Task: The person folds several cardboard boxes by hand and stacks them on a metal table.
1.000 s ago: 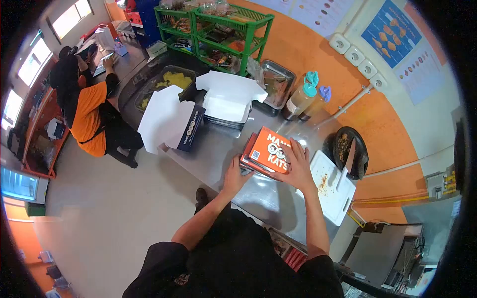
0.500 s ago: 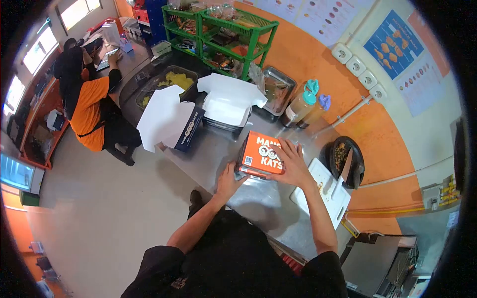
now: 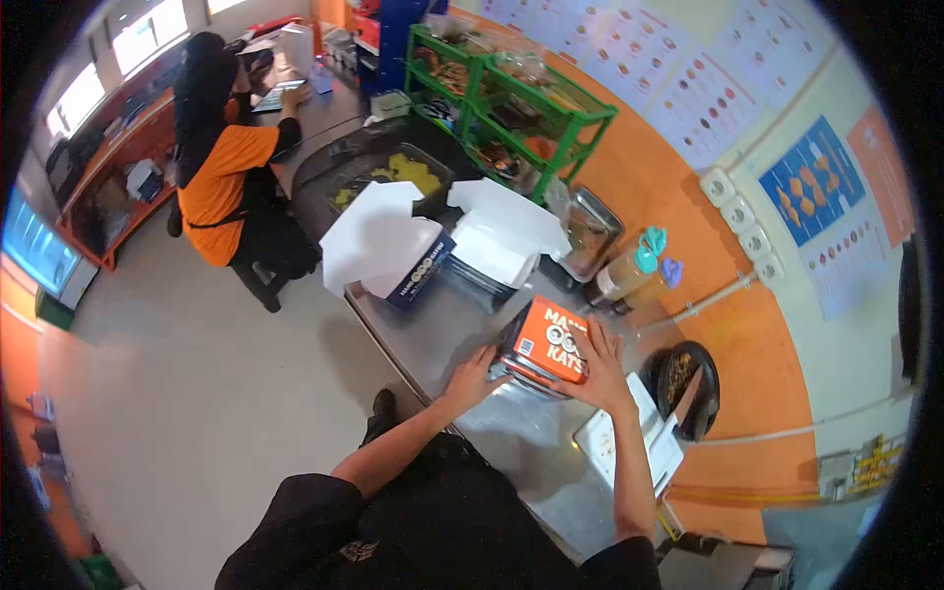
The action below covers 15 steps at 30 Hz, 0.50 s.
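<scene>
A closed takeaway box (image 3: pixel 551 339) with an orange lid and dark sides rests on the metal counter in front of me. My left hand (image 3: pixel 474 379) grips its left front corner, fingers against the side. My right hand (image 3: pixel 602 369) lies over the box's right part, fingers along the lid and thumb at the front edge. Behind the box stand two open takeaway boxes with white insides, a left one (image 3: pixel 379 241) and a right one (image 3: pixel 501 236). The box's far side and the undersides of my fingers are hidden.
Sauce bottles (image 3: pixel 624 275) and a metal tray (image 3: pixel 593 231) stand at the back. To the right are a white cutting board (image 3: pixel 600 442) and a black bowl (image 3: pixel 700 423) with a knife across it. A green rack (image 3: pixel 580 128) stands behind. A co-worker (image 3: pixel 221 177) leans at the far-left counter.
My view has turned, so most of the scene sits further right in the picture. Both hands stay on the closed box, with little visible change in their hold.
</scene>
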Tool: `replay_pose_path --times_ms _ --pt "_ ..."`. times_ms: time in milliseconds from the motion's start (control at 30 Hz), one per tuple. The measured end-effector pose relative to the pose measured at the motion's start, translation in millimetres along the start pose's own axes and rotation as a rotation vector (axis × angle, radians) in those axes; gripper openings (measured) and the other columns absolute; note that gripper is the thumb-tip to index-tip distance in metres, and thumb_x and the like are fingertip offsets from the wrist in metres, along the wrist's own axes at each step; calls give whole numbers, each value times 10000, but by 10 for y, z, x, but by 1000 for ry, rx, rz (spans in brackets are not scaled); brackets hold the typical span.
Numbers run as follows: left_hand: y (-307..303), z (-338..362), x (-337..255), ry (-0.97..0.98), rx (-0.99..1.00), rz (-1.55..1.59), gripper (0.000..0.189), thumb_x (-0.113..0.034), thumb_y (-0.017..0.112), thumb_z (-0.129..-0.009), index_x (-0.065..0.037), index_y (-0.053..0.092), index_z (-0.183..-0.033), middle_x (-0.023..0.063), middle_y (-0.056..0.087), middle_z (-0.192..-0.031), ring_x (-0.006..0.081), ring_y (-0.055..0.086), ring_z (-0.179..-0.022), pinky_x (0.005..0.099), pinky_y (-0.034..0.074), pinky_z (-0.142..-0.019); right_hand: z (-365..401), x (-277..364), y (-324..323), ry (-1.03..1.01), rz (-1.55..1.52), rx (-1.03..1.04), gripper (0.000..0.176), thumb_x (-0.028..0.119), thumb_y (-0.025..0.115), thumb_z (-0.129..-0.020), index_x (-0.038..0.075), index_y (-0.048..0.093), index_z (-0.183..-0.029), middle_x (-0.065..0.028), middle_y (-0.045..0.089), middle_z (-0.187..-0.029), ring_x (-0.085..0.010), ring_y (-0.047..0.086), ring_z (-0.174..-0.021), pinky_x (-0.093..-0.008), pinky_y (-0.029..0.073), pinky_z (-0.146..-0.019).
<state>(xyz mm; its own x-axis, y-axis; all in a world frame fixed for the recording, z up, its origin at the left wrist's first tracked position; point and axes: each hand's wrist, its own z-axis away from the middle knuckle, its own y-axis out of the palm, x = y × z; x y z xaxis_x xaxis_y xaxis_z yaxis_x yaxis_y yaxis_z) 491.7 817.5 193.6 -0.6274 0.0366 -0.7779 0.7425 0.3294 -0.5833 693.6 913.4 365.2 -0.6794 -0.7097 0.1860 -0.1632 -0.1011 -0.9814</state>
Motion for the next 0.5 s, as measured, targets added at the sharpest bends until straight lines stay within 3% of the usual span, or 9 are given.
replay_pose_path --times_ms 100,133,167,200,267,300,367,467,500 --pt "-142 72 -83 -19 23 -67 750 -425 686 -763 -16 386 -1316 240 482 -1235 403 519 -1094 448 464 -886 -7 94 -72 -2 -36 -51 1063 600 760 -543 146 336 -1405 -212 219 -1470 -399 206 -1356 -625 138 -1057" --pt "-208 125 -76 16 25 -59 749 -407 675 -782 -23 357 -1341 232 472 -1250 390 508 -1112 445 455 -897 14 180 -147 -18 -67 -96 966 478 797 -584 125 377 -1379 -213 265 -1449 -404 263 -1325 -573 201 -1060" --pt "-283 188 -59 51 28 -54 749 -389 663 -801 -29 328 -1366 223 463 -1265 377 497 -1130 443 446 -909 -15 257 -126 -48 -67 -92 966 478 797 -584 125 377 -1379 -213 265 -1449 -404 263 -1325 -573 201 -1060" --pt "-356 285 -35 56 -52 43 605 -314 680 -789 -20 452 -1266 202 511 -1220 380 531 -1086 439 463 -883 -33 340 -93 -66 -204 -191 882 392 806 -608 113 416 -1348 -205 315 -1425 -394 318 -1295 -529 248 -1052" --pt "-422 542 295 6 -61 110 530 -288 679 -791 -19 500 -1211 195 540 -1176 371 543 -1074 428 465 -876 -157 687 9 -90 -472 -346 634 175 793 -675 74 521 -1239 -169 466 -1327 -351 471 -1188 -418 369 -1001" --pt "-498 657 447 -25 -45 184 456 -262 678 -794 -18 547 -1157 188 569 -1131 363 555 -1061 417 467 -870 -256 895 136 -184 -507 -334 600 189 784 -691 64 531 -1221 -164 482 -1312 -349 492 -1166 -411 399 -974" --pt "-830 869 525 -318 -25 241 336 -189 665 -796 -7 593 -1069 181 615 -1018 339 606 -974 384 485 -825 -493 1365 429 -305 -600 -254 558 205 752 -725 49 527 -1212 -162 496 -1294 -359 519 -1133 -412 451 -916" --pt "-1015 1251 983 -414 -164 289 289 -130 635 -821 18 587 -1065 156 638 -963 272 647 -849 351 520 -733 -1035 1920 872 -457 -618 -182 591 148 741 -715 61 481 -1238 -217 488 -1255 -374 551 -1062 -422 501 -822" --pt "-1112 1333 1029 -550 -251 389 272 -121 622 -839 22 585 -1067 144 641 -950 238 646 -811 334 527 -688 -1196 1978 1071 -472 -628 -186 591 148 741 -715 61 481 -1238 -217 488 -1255 -374 551 -1062 -422 501 -822"
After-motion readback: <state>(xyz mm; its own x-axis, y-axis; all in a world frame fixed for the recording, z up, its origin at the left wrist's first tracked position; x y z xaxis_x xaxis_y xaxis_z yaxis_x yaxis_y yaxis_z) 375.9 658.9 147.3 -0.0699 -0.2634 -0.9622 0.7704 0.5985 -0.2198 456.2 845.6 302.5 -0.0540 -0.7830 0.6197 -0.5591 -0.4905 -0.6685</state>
